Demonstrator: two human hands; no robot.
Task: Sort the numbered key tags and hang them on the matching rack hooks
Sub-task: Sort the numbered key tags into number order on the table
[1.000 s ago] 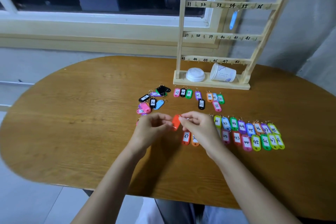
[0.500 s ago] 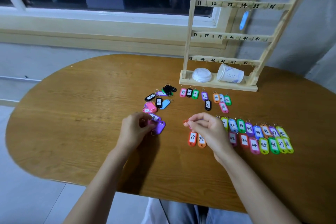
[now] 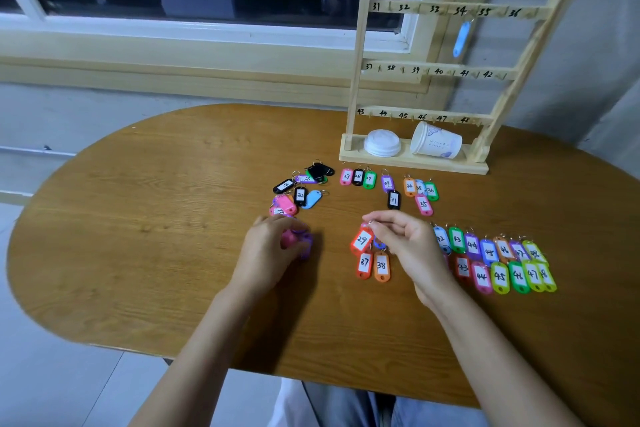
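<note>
The head view looks forward and down, near the table [image 3: 138,253].

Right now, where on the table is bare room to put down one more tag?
Bare wood lies left of the left hand and along the near table edge. Crowded: the tag rows right of the right hand and the loose pile before the rack.

Numbers 31 to 48 on rack [image 3: 433,9]; 29 on red tag [image 3: 362,240]; 38 on orange tag [image 3: 381,266]
</note>
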